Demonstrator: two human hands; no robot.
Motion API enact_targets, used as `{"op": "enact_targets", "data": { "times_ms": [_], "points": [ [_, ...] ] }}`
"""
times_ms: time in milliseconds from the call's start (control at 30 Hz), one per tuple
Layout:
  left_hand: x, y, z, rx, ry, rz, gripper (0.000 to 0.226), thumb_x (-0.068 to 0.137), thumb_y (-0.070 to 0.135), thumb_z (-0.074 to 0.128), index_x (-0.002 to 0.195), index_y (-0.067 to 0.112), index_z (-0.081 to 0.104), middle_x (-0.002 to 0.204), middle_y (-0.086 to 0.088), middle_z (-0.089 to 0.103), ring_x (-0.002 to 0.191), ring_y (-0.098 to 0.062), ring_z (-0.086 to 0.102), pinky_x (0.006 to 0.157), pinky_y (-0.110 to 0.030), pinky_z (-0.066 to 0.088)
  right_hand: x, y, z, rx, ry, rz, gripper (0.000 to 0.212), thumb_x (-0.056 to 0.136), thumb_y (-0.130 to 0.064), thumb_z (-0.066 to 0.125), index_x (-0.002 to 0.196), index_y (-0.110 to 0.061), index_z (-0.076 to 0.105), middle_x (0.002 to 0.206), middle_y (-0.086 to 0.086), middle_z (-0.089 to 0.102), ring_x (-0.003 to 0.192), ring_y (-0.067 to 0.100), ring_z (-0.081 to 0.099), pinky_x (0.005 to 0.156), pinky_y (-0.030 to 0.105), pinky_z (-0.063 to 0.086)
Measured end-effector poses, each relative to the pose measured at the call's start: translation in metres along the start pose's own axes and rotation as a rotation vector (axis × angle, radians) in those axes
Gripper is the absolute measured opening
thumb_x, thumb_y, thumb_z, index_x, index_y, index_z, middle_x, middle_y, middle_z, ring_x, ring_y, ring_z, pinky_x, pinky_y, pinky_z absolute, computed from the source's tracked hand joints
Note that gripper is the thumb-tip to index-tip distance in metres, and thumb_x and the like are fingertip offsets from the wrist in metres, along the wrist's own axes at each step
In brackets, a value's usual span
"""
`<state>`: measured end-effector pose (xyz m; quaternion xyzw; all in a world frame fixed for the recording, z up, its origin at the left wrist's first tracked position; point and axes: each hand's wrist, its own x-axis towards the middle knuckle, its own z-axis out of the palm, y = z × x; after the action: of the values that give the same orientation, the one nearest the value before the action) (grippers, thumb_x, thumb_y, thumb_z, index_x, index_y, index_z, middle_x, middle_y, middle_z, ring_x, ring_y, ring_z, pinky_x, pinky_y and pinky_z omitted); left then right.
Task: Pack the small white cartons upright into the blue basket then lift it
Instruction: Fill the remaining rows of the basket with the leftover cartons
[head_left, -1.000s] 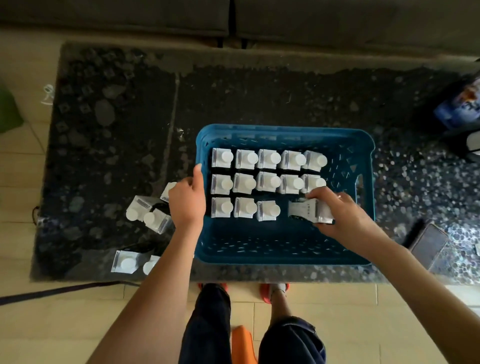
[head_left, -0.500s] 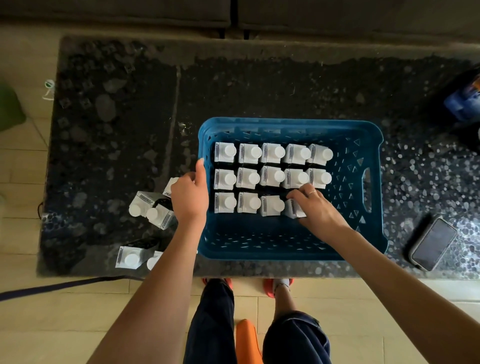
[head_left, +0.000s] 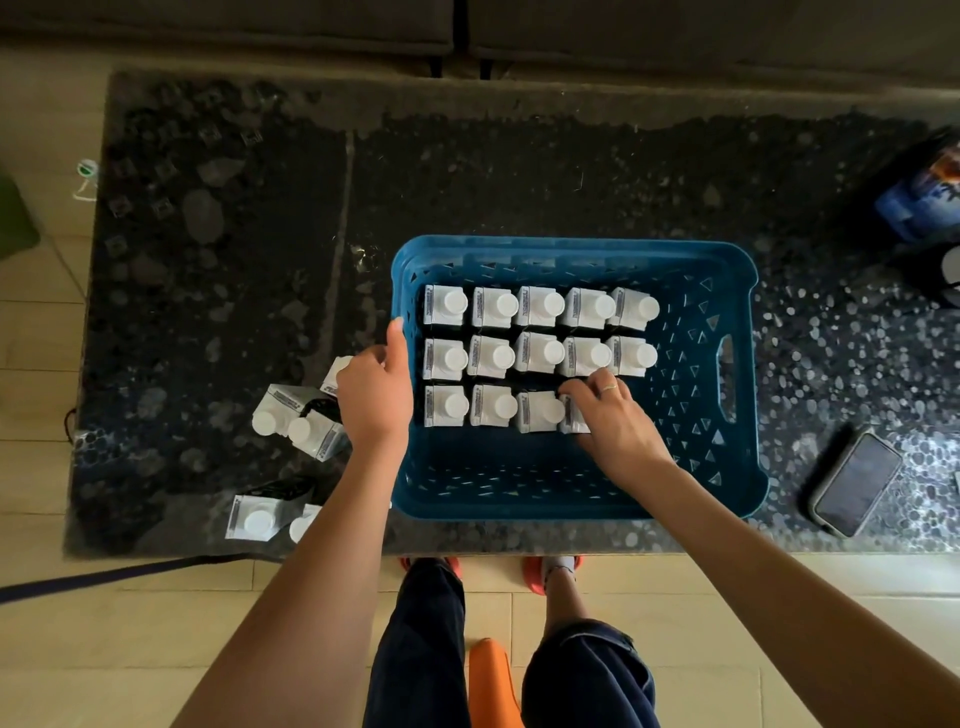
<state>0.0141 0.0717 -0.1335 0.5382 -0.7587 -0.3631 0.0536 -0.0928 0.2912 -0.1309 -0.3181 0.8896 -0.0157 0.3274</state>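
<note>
R hand (head_left: 615, 426): inside basket (head_left: 737, 374), fingers curled over the 4th carton (head_left: 573, 418) of the near row, pinching it; grip partly hidden by the hand, so prob. not yet let go.
L hand (head_left: 375, 397): on basket's left rim, thumb up along the wall, fingers outside, steadying it.
Change: 1 s ago that carton was lying tilted in the R hand off to the right; now it stands in line w/ its row, touching the 3rd carton (head_left: 540, 411).
Meaning: one more slot filled; near row has 4, the two far rows 5 each, so 14 in.
Left to do: one gap at right end of near row, plus loose cartons (head_left: 298, 423) on the table (head_left: 519, 171) just left of the L hand.
Carton vs hand: directly under R fingertips.
Lift: not yet due.
Also: phone (head_left: 857, 483) right of basket.
</note>
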Motion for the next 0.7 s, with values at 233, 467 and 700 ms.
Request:
{"op": "enact_targets", "data": {
  "times_ms": [233,467,700],
  "points": [
    [0.001,-0.002,0.001,-0.007,0.002,0.002,0.066,0.097,0.056,0.032,0.054,0.006,0.037,0.048,-0.004,0.038,0.045,-0.017,0.033,0.044,-0.029,0.023,-0.002,0.005,0.003,0.038,0.044,0.028,0.064,0.079,0.004,0.062,0.134,-0.019,0.039,0.123,0.009,0.036,0.112,0.027,0.039,0.08,0.037,0.051],
    [0.001,-0.001,0.001,-0.011,0.004,0.007,0.065,0.097,0.055,0.032,0.055,0.006,0.038,0.048,-0.004,0.039,0.046,-0.017,0.034,0.044,-0.029,0.024,-0.003,0.004,0.002,-0.016,0.062,0.034,0.066,0.079,0.001,0.062,0.136,-0.021,0.037,0.122,0.008,0.037,0.111,0.027,0.041,0.083,0.035,0.048],
    [0.0,0.0,0.001,-0.005,0.005,0.002,0.065,0.097,0.055,0.032,0.053,0.008,0.035,0.047,-0.002,0.038,0.045,-0.016,0.033,0.044,-0.029,0.023,-0.006,-0.013,-0.006,-0.235,0.168,-0.079,0.084,0.072,-0.042,0.078,0.141,-0.026,0.034,0.129,0.006,0.044,0.114,0.028,0.044,0.097,0.04,0.036]
  ]
}}
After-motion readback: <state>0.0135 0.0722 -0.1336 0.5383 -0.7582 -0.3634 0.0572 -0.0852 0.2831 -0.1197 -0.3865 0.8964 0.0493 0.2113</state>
